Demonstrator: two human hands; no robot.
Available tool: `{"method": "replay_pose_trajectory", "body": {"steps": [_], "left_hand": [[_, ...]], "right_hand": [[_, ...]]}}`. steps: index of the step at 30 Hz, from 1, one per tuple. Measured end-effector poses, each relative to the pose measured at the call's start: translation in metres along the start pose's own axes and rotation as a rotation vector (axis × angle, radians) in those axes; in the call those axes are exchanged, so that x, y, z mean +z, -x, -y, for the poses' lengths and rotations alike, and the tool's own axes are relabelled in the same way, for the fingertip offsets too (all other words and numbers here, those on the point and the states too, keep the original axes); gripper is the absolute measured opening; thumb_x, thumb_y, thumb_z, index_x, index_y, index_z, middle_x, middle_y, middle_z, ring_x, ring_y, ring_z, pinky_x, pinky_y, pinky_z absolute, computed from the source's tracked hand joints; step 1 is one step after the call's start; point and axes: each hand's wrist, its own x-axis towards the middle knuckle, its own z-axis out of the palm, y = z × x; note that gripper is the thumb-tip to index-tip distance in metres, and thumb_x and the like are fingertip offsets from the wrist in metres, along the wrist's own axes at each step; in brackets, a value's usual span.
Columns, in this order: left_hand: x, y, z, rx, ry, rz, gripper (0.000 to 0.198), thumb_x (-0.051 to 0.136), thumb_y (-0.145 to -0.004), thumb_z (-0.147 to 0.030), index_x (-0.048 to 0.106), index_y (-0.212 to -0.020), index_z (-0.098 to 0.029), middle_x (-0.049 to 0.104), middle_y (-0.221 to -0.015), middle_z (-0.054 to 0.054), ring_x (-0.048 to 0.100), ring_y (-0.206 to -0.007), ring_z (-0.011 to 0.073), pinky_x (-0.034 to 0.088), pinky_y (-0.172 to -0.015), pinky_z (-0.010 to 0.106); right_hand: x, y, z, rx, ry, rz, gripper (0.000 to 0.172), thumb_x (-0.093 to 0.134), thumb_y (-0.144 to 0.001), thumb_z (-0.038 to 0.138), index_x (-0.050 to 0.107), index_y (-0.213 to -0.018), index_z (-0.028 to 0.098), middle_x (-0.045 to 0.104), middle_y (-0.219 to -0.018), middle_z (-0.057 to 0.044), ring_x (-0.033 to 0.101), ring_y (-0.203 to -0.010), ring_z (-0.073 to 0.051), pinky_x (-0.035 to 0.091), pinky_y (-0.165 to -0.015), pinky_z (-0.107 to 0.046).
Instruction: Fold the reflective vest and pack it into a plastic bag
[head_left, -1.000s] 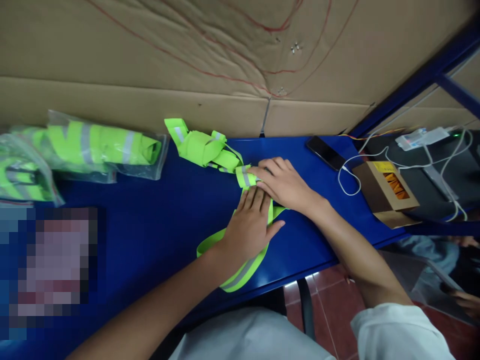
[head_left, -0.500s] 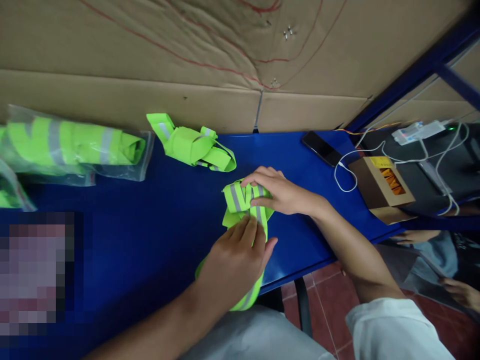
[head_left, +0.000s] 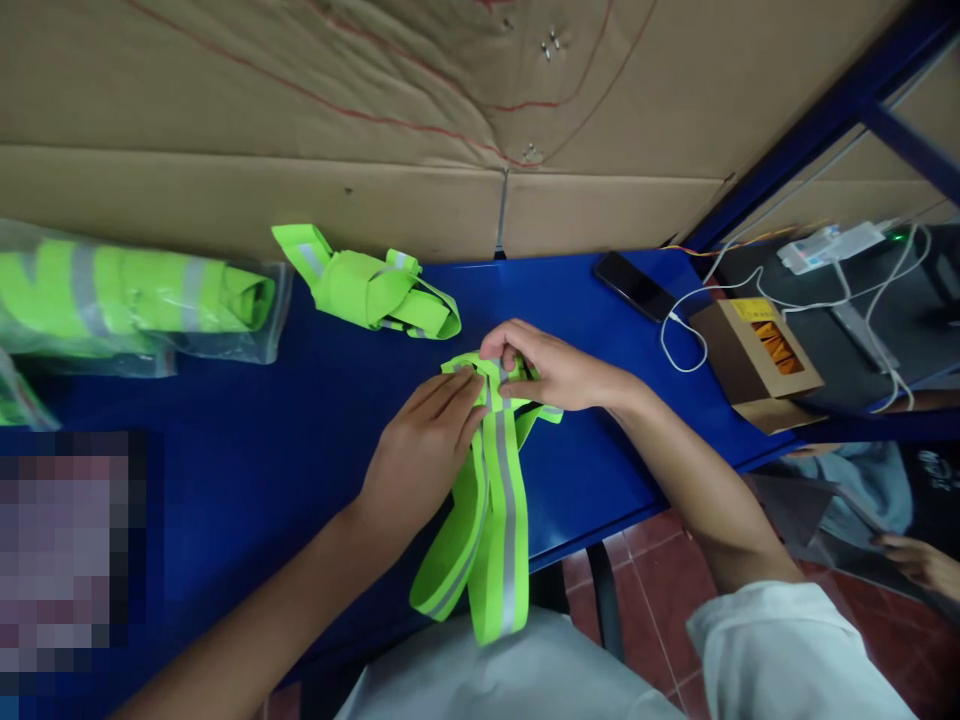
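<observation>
A neon yellow-green reflective strap (head_left: 504, 520) with silver stripes lies partly folded near the table's front edge, and its long loops hang over that edge toward my lap. My left hand (head_left: 424, 440) is closed on the left side of the folded bundle, fingers pressed together. From the right, my right hand (head_left: 551, 370) grips the bundle's top between thumb and curled fingers. Between and under the hands, part of the bundle is hidden. Behind it on the table rests a second, bundled reflective strap (head_left: 367, 290), which neither hand touches.
Clear bags of rolled reflective straps (head_left: 135, 290) lie at the left. A black phone (head_left: 636, 286) with a white cable and an open cardboard box (head_left: 757, 350) are on the right. Cardboard (head_left: 300, 200) covers the wall behind the blue table (head_left: 300, 440). Another person's hand (head_left: 919, 562) shows at far right.
My left hand has moved left and up to the bundle's left side. The strap's long loops now show, hanging down. My right hand stays at the bundle's top, its fingers more curled.
</observation>
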Motion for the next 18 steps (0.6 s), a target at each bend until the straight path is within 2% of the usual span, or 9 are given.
{"method": "replay_pose_trajectory", "body": {"steps": [2,5,8,11,12,15,16,17,18], "left_hand": [[0.0,0.001,-0.001,0.013,-0.026,0.053,0.036,0.046,-0.105,-0.022,0.062,-0.136,-0.012,0.067,-0.14,0.015,0.06,-0.135,0.0282,0.05,-0.116,0.046],[-0.004,0.001,-0.001,0.023,-0.002,0.106,0.042,0.04,-0.104,-0.016,0.058,-0.141,-0.01,0.063,-0.145,0.017,0.056,-0.14,0.029,0.048,-0.117,0.047],[-0.012,-0.005,0.004,-0.036,0.111,0.106,0.038,0.042,-0.101,-0.014,0.064,-0.132,-0.019,0.07,-0.137,0.012,0.064,-0.13,0.0285,0.052,-0.112,0.048],[-0.02,-0.019,0.015,-0.158,0.195,0.108,0.032,0.057,-0.094,-0.021,0.066,-0.125,-0.024,0.071,-0.126,0.008,0.066,-0.121,0.029,0.053,-0.108,0.048],[-0.022,-0.026,0.019,-0.181,0.196,0.122,0.041,0.063,-0.091,-0.023,0.062,-0.131,-0.024,0.066,-0.132,0.01,0.062,-0.126,0.0308,0.051,-0.11,0.05],[-0.023,-0.043,0.032,-0.172,0.154,0.23,0.083,0.076,-0.08,-0.026,0.04,-0.154,-0.022,0.046,-0.155,0.016,0.044,-0.145,0.0373,0.042,-0.117,0.056],[-0.022,-0.048,0.034,-0.157,0.133,0.28,0.088,0.078,-0.077,-0.027,0.037,-0.155,-0.021,0.047,-0.155,0.017,0.045,-0.144,0.0373,0.044,-0.115,0.054],[-0.021,-0.052,0.035,-0.141,0.109,0.323,0.084,0.079,-0.077,-0.027,0.041,-0.151,-0.02,0.053,-0.15,0.016,0.052,-0.139,0.0364,0.048,-0.11,0.05],[-0.019,-0.055,0.034,-0.129,0.085,0.351,0.073,0.077,-0.078,-0.026,0.048,-0.144,-0.019,0.062,-0.14,0.015,0.06,-0.13,0.0349,0.053,-0.103,0.046]], "right_hand": [[0.001,0.0,-0.002,0.039,0.082,-0.064,0.047,0.072,-0.087,0.025,0.054,-0.13,0.022,0.054,-0.129,-0.01,0.057,-0.111,-0.023,0.05,-0.098,-0.041],[-0.001,-0.001,-0.008,0.109,0.212,-0.105,0.069,0.082,-0.081,0.045,0.052,-0.14,0.023,0.046,-0.146,-0.014,0.046,-0.136,-0.033,0.04,-0.111,-0.051],[-0.006,-0.002,-0.013,0.114,0.271,-0.012,0.06,0.08,-0.081,0.057,0.063,-0.124,0.019,0.058,-0.134,-0.014,0.053,-0.127,-0.033,0.041,-0.107,-0.05],[-0.009,-0.002,-0.01,0.075,0.292,0.025,0.053,0.079,-0.082,0.058,0.062,-0.114,0.019,0.064,-0.117,-0.01,0.059,-0.11,-0.029,0.044,-0.096,-0.043],[-0.01,-0.002,-0.007,0.06,0.277,0.03,0.053,0.079,-0.082,0.057,0.059,-0.115,0.02,0.064,-0.115,-0.009,0.06,-0.106,-0.028,0.045,-0.092,-0.04],[-0.007,0.0,0.001,0.017,0.23,0.034,0.054,0.079,-0.084,0.053,0.052,-0.119,0.022,0.063,-0.116,-0.008,0.06,-0.102,-0.025,0.045,-0.086,-0.034],[-0.005,0.0,0.003,0.004,0.236,0.019,0.053,0.079,-0.085,0.05,0.051,-0.12,0.022,0.063,-0.119,-0.008,0.06,-0.103,-0.025,0.045,-0.085,-0.034],[-0.003,0.0,0.005,-0.006,0.26,-0.007,0.051,0.079,-0.086,0.047,0.05,-0.12,0.023,0.062,-0.121,-0.009,0.06,-0.105,-0.025,0.045,-0.086,-0.034],[0.0,0.0,0.006,-0.013,0.3,-0.041,0.048,0.078,-0.087,0.042,0.049,-0.12,0.023,0.061,-0.123,-0.009,0.06,-0.107,-0.026,0.044,-0.088,-0.035]]}}
